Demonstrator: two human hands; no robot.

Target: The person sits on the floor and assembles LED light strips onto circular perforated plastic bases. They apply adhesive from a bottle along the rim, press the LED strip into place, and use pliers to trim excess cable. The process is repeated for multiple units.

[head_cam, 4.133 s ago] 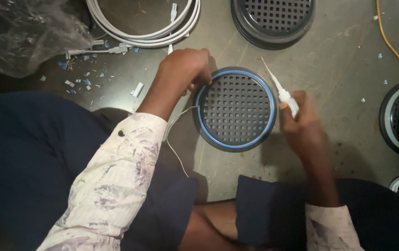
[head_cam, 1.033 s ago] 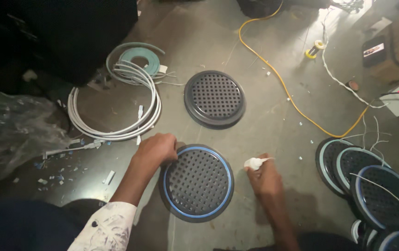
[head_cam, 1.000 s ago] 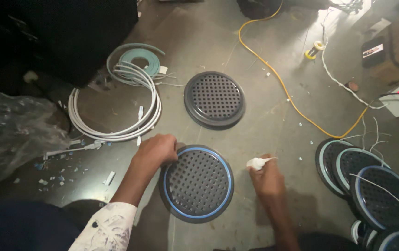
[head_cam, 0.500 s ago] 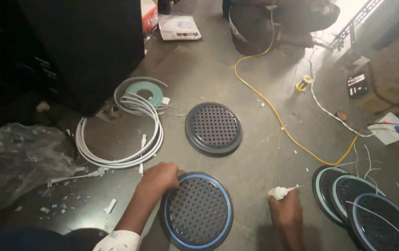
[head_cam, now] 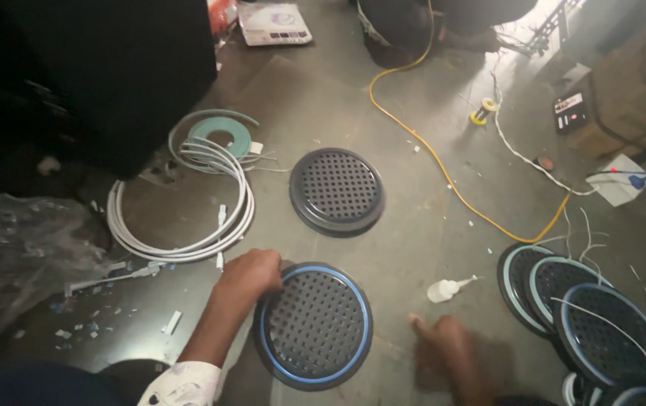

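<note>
Here the left hand (head_cam: pixel 249 275) rests on the upper left rim of a round perforated grille (head_cam: pixel 313 325), a dark disc with a blue ring around its edge, lying flat on the grey floor (head_cam: pixel 413 240) right in front of the person. The fingers are curled over the rim, so the grip is closed on the grille's edge. The sleeve above that wrist is pale and patterned.

The right hand (head_cam: pixel 443 347) is blurred, low on the floor to the right of the grille and apart from it. It holds nothing that I can see, one finger stretched toward the upper left, the grip loose and open. Just above it, not touching, a small white squeeze bottle (head_cam: pixel 447 289) lies on its side with its nozzle pointing right.

Further up the floor sits a second perforated grille (head_cam: pixel 337 191), all dark with no blue ring. To its left a coil of white cable (head_cam: pixel 180 218) lies beside a roll of pale green tape (head_cam: pixel 214 134). At the right edge several blue-ringed grilles (head_cam: pixel 586 316) overlap in a stack, thin white wires trailing over them. A yellow cable (head_cam: pixel 443 177) snakes across the floor from the top toward that stack. A crumpled clear plastic bag (head_cam: pixel 15 256) lies at the far left.
</note>
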